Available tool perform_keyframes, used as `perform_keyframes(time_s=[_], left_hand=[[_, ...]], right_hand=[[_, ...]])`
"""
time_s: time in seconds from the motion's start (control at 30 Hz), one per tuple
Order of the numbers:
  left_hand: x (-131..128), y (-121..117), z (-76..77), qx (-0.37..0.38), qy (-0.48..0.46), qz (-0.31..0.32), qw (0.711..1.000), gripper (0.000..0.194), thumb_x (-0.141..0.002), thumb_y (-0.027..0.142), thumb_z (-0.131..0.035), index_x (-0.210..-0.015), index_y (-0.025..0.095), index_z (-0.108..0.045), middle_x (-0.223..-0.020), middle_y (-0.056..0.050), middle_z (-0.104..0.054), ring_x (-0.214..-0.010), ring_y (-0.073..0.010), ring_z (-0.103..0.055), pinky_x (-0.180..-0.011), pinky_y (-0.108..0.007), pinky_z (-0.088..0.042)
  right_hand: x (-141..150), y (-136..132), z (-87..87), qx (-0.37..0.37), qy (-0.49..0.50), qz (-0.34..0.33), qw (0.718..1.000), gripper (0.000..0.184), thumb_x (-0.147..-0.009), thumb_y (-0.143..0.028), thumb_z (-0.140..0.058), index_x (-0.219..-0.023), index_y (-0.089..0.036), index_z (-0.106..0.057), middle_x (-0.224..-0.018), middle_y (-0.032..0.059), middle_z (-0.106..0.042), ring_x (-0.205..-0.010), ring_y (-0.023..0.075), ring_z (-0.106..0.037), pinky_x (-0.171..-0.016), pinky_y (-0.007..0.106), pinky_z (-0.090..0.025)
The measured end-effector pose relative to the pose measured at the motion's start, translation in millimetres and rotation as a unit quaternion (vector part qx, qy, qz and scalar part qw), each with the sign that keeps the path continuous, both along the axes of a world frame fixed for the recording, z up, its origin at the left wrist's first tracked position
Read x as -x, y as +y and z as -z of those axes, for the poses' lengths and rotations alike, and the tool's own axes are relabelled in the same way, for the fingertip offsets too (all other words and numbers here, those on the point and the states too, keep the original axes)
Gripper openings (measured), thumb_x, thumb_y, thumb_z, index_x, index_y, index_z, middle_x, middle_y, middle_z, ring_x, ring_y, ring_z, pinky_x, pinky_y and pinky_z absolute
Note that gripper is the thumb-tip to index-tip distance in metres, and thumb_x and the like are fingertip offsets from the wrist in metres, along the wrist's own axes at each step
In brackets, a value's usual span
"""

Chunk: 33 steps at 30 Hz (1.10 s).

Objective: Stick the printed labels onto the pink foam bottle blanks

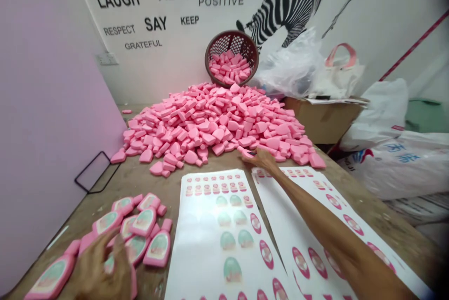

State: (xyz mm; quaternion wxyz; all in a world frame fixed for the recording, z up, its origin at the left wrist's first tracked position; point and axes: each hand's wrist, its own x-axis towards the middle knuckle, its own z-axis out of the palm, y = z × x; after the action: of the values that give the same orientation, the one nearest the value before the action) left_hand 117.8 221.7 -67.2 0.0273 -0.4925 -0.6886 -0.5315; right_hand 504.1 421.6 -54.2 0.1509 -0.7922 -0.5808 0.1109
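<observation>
Pink plastic bottles, loose and unlabelled, lie in a broad heap on a wooden workbench, with more inside a tipped maroon mesh basket. Two printed label sheets lie nearer the person, beside a loose cluster of labelled bottles. Right hand reaches across the sheets to the heap's edge, apparently pinching one bottle; left hand curls over the labelled cluster, its grip impossible to tell.
</observation>
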Motion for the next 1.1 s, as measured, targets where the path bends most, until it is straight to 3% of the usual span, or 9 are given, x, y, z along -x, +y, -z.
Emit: perform_keyframes(time_s=[0.1, 0.2, 0.27, 0.33, 0.43, 0.53, 0.6, 0.87, 1.1], left_hand=[[-52, -6, -8.0, 0.137, -0.156, 0.139, 0.968, 0.033, -0.083, 0.044, -0.050, -0.097, 0.018, -0.065, -0.103, -0.008, -0.066, -0.098, -0.0241, -0.060, -0.087, -0.036, -0.046], [-110, -12, -9.4, 0.216, -0.344, 0.323, 0.855, 0.042, -0.086, 0.046, -0.047, -0.117, 0.019, -0.057, -0.117, -0.009, -0.062, -0.103, -0.0229, -0.060, -0.086, -0.033, -0.048], [-136, -19, -8.2, 0.224, -0.396, 0.347, 0.820, 0.043, -0.085, 0.048, -0.051, -0.116, 0.018, -0.057, -0.118, -0.010, -0.061, -0.104, -0.0226, -0.059, -0.086, -0.031, -0.048], [-147, -27, -6.9, 0.231, -0.419, 0.310, 0.821, 0.043, -0.082, 0.048, -0.057, -0.113, 0.018, -0.058, -0.115, -0.010, -0.062, -0.106, -0.0223, -0.058, -0.086, -0.028, -0.048], [-142, -35, -3.9, 0.233, -0.463, 0.277, 0.809, 0.044, -0.080, 0.049, -0.059, -0.112, 0.018, -0.057, -0.112, -0.011, -0.062, -0.102, -0.0221, -0.059, -0.079, -0.027, -0.051], [-130, -41, 2.2, 0.256, -0.482, 0.332, 0.769, 0.042, -0.080, 0.049, -0.059, -0.104, 0.015, -0.055, -0.099, -0.011, -0.064, -0.078, -0.0189, -0.064, -0.064, -0.030, -0.056], [-125, -46, 7.6, 0.282, -0.474, 0.353, 0.756, 0.042, -0.078, 0.047, -0.062, -0.101, 0.013, -0.055, -0.095, -0.010, -0.063, -0.068, -0.0159, -0.062, -0.059, -0.030, -0.056], [-126, -54, 22.8, 0.307, -0.439, 0.358, 0.765, 0.046, -0.077, 0.048, -0.062, -0.107, 0.014, -0.057, -0.077, -0.003, -0.057, -0.060, -0.0132, -0.060, -0.054, -0.028, -0.057], [-126, -51, 28.0, 0.300, -0.422, 0.352, 0.780, 0.042, -0.079, 0.049, -0.059, -0.105, 0.016, -0.056, -0.084, -0.003, -0.057, -0.058, -0.0126, -0.060, -0.053, -0.030, -0.058]], right_hand=[[36, -67, -2.4, -0.008, 0.027, -0.049, 0.998, 0.057, -0.066, -0.066, -0.063, -0.102, -0.021, -0.059, -0.096, 0.0059, -0.067, -0.089, 0.0252, -0.063, -0.071, 0.032, -0.046], [82, -147, -3.2, -0.060, 0.137, -0.141, 0.979, 0.055, -0.065, -0.060, -0.067, -0.103, -0.022, -0.056, -0.099, 0.0060, -0.067, -0.086, 0.0230, -0.064, -0.071, 0.032, -0.048], [103, -190, -2.6, -0.059, 0.218, -0.167, 0.960, 0.046, -0.068, -0.054, -0.067, -0.100, -0.022, -0.056, -0.093, 0.0049, -0.067, -0.083, 0.0218, -0.064, -0.070, 0.033, -0.049], [109, -215, -0.7, -0.037, 0.301, -0.205, 0.931, 0.037, -0.073, -0.048, -0.064, -0.099, -0.023, -0.055, -0.092, 0.0034, -0.067, -0.084, 0.0200, -0.064, -0.071, 0.032, -0.050], [90, -225, 3.0, -0.026, 0.323, -0.214, 0.922, 0.033, -0.084, -0.046, -0.052, -0.107, -0.022, -0.053, -0.094, 0.0044, -0.066, -0.083, 0.0183, -0.064, -0.070, 0.032, -0.049], [67, -223, 10.2, -0.072, 0.214, -0.195, 0.955, 0.025, -0.092, -0.041, -0.039, -0.097, -0.022, -0.055, -0.082, 0.0028, -0.066, -0.068, 0.0166, -0.060, -0.067, 0.033, -0.045], [63, -225, 18.5, -0.109, 0.132, -0.230, 0.958, 0.021, -0.093, -0.035, -0.041, -0.087, -0.022, -0.056, -0.078, 0.0018, -0.064, -0.068, 0.0165, -0.057, -0.071, 0.035, -0.041], [87, -242, 47.9, -0.203, 0.011, -0.266, 0.942, 0.014, -0.090, -0.024, -0.049, -0.082, -0.019, -0.058, -0.074, 0.0024, -0.064, -0.070, 0.0171, -0.051, -0.067, 0.032, -0.030], [82, -239, 58.4, -0.209, 0.045, -0.273, 0.938, 0.011, -0.087, -0.022, -0.053, -0.077, -0.020, -0.057, -0.069, 0.0006, -0.061, -0.067, 0.0159, -0.049, -0.068, 0.032, -0.032]])
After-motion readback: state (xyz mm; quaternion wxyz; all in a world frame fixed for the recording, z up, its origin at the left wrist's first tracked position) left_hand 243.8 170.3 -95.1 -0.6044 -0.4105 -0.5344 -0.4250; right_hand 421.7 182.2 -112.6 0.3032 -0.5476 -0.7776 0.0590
